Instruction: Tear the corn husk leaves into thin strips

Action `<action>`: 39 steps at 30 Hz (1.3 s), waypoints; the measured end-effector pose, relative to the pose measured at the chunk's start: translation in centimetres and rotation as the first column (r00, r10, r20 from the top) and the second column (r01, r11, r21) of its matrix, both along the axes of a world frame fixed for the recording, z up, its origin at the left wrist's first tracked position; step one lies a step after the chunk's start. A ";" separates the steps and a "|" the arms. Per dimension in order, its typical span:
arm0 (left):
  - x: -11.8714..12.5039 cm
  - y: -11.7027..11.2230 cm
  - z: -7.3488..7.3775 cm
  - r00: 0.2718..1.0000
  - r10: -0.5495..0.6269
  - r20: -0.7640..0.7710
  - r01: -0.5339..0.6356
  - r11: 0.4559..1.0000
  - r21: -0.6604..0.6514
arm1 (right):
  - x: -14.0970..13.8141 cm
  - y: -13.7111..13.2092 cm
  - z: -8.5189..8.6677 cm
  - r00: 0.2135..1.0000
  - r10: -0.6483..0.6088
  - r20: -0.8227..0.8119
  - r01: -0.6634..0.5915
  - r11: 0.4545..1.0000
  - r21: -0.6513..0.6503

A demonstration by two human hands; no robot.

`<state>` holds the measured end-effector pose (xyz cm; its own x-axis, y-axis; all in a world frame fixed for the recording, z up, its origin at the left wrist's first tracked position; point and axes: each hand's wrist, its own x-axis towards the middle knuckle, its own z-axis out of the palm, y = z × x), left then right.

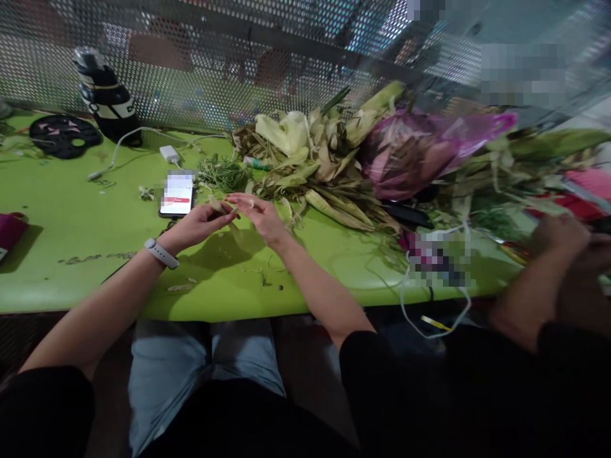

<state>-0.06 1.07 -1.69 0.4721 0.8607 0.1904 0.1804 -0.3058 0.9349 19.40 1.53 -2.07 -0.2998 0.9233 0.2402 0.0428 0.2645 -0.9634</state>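
Observation:
My left hand (203, 224), with a pale grey watch on its wrist, pinches a thin pale strip of corn husk (218, 205) above the green table. Opposite it, my right hand (261, 217) has its fingers drawn together at the same strip, their tips nearly meeting the left fingertips. Blur hides how the strip runs between them. A phone (176, 193) with a lit screen lies just beyond my left hand. Behind my right hand sit a tangle of thin green strands (222, 173) and a large heap of corn husks (329, 159).
A pink plastic bag (405, 152) rests on the husks. At the back left stand a dark bottle (112, 105) and a black mask (65, 135). A white cable (119, 141) crosses behind the phone. Another person's hand (563, 238) is at the right. Perforated metal (214, 63) borders the table's back.

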 end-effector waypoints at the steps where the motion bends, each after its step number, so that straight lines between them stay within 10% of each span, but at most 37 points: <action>1: 0.0 0.0 -0.1 1.000 0.002 -0.013 -0.002 1.000 -0.001 | -0.2 0.0 -0.2 1.000 -0.020 -0.015 0.021 0.999 0.039; 7: -0.3 0.1 -0.1 0.995 -0.029 -0.093 0.029 1.000 0.007 | -0.8 0.1 -1.0 0.980 -0.187 -0.065 0.196 0.964 0.177; 16: 0.4 -0.2 -0.8 0.989 -0.051 -0.140 0.048 0.999 -0.021 | -0.4 -0.9 0.5 0.988 -0.006 0.156 -0.033 0.969 0.246; 26: 0.6 -1.1 0.9 0.991 -0.106 -0.080 0.108 0.994 0.015 | -1.1 -0.5 -0.2 0.976 0.014 -0.220 -0.018 1.000 -0.014; 39: 0.7 -1.2 0.5 0.986 -0.145 -0.086 0.136 0.986 -0.100 | -1.3 0.1 -1.2 0.982 -0.114 -0.151 0.118 0.993 0.015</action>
<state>0.59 -0.09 -1.19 0.6013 0.7966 0.0616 0.2292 -0.2458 0.9418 18.08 1.58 -3.31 -0.1499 0.9432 0.2964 -0.0696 0.2890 -0.9548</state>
